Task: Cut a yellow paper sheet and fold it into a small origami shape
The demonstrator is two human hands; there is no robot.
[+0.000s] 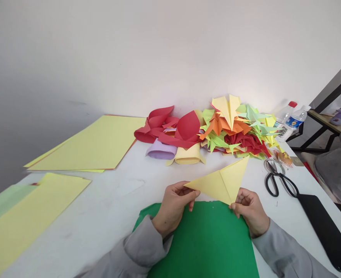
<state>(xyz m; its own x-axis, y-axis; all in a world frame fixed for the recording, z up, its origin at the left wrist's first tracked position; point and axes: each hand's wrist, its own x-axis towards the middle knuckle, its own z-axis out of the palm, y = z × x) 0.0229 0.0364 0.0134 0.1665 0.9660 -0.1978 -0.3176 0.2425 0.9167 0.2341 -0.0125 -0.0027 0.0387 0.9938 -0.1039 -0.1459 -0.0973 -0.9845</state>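
A folded yellow paper triangle [222, 181] is held up just above a green sheet [205, 239] that lies at the table's near edge. My left hand [173, 206] pinches the triangle's left corner, fingers closed on it. Closed fingers of my right hand [250, 210] grip its lower point. Both grey sleeves rest across the green sheet.
A heap of folded paper shapes [231, 127] in red, orange, green and yellow lies at the back, with curled red, purple and yellow sheets [173, 135]. Yellow sheets [92, 143] lie left. Black scissors [279, 179], a black flat object [326, 227] and two bottles [292, 117] are at right.
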